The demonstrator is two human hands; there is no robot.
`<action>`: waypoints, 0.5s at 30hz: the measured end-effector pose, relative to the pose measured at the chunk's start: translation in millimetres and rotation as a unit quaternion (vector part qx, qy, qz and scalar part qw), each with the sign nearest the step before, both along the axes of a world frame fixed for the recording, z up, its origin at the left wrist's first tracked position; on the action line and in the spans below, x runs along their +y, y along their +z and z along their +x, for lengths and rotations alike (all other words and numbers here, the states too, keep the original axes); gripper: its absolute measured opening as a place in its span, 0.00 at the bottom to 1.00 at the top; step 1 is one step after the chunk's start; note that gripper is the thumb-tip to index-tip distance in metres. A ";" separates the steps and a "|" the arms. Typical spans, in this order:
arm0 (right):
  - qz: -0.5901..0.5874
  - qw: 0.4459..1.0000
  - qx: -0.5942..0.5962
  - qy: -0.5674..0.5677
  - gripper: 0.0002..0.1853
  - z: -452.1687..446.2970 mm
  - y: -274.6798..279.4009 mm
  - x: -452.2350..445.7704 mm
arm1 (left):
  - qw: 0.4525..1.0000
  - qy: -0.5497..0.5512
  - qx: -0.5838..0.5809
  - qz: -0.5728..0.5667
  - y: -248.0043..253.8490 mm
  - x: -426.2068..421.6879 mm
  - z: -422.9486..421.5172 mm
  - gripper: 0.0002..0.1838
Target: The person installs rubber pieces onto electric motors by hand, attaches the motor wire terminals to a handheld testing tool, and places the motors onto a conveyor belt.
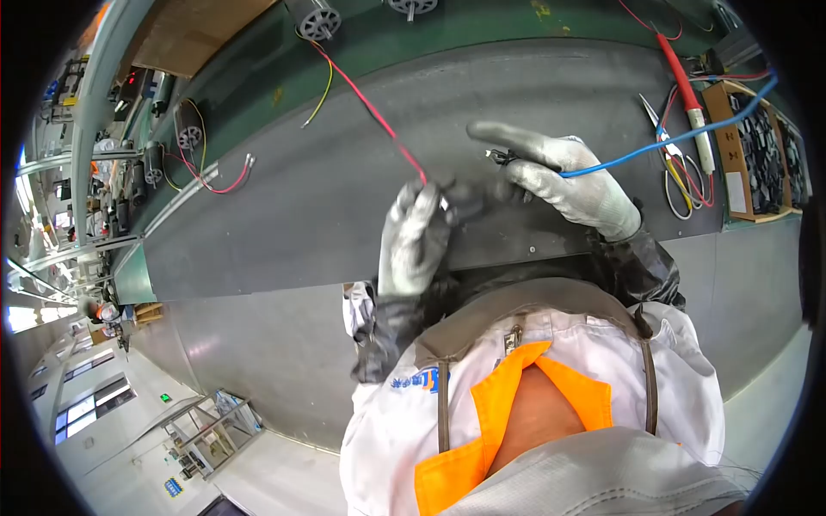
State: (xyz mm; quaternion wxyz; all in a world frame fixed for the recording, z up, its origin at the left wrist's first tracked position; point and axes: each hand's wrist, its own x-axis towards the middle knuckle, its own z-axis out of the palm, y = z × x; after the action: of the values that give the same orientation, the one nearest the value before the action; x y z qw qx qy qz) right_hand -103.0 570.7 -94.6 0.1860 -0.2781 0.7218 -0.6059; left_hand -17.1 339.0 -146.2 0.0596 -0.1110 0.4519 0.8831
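My left hand (411,241), in a grey-white glove, is closed at the end of a red wire (368,105) over the dark bench mat. That wire runs up to a motor (315,19) at the top edge, where a yellow-green wire (321,99) hangs loose. To the right, my gloved right hand (572,176) pinches a blue cable (662,142), its index finger stretched out. A small dark tip (499,157) pokes out by the right thumb and fingers. Between the hands the dark fingertips are blurred, and the exact grip on the wire end is hidden.
Scissors (675,172) and a red-handled tool (684,82) lie on the right. Beside them stands a cardboard box (740,159) of dark parts. Another motor (187,125) with loose wires sits at left, near a metal rail (181,202).
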 end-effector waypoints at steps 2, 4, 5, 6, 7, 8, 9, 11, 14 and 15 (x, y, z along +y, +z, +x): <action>-0.046 0.999 -0.013 -0.014 0.28 8.3 -6.1 -6.0 | 0.999 -0.009 0.036 0.013 7.0 12.1 -24.3 0.20; -0.102 0.994 -0.043 -0.022 0.32 8.7 -7.1 -7.7 | 0.999 -0.008 0.034 -0.003 15.6 18.8 -38.2 0.21; -0.102 0.994 -0.042 -0.022 0.32 8.4 -7.1 -9.5 | 0.999 0.011 0.026 0.017 23.4 24.6 -43.3 0.20; -0.111 0.992 -0.044 -0.036 0.32 8.3 -8.3 -11.6 | 0.999 0.029 0.018 0.038 29.2 29.8 -47.2 0.20; -0.119 0.990 -0.048 -0.050 0.33 7.4 -9.2 -13.4 | 0.999 0.029 0.019 0.039 32.7 32.4 -49.8 0.20; -0.117 0.991 -0.047 -0.050 0.33 5.3 -9.3 -14.2 | 0.998 0.035 0.016 0.051 35.4 34.5 -52.1 0.20; -0.115 0.991 -0.053 -0.045 0.33 2.7 -9.2 -14.7 | 0.997 0.042 0.013 0.063 36.6 36.4 -54.4 0.20; -0.109 0.991 -0.061 -0.039 0.33 -0.4 -9.1 -15.2 | 0.997 0.047 0.016 0.058 36.0 40.3 -58.2 0.20; -0.098 0.994 -0.021 -0.040 0.34 -4.2 -11.5 -18.4 | 0.997 0.072 0.012 0.040 39.5 42.7 -61.7 0.19; -0.101 0.994 0.004 -0.047 0.34 -6.0 -14.9 -18.8 | 0.997 0.070 0.004 0.033 42.2 42.6 -63.0 0.18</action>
State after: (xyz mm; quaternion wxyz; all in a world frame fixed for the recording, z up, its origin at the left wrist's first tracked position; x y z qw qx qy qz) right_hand -108.9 551.9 -109.5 0.1249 -0.2638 0.6697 -0.6829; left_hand -80.1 381.6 -104.0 -0.0002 -0.1369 0.4142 0.8998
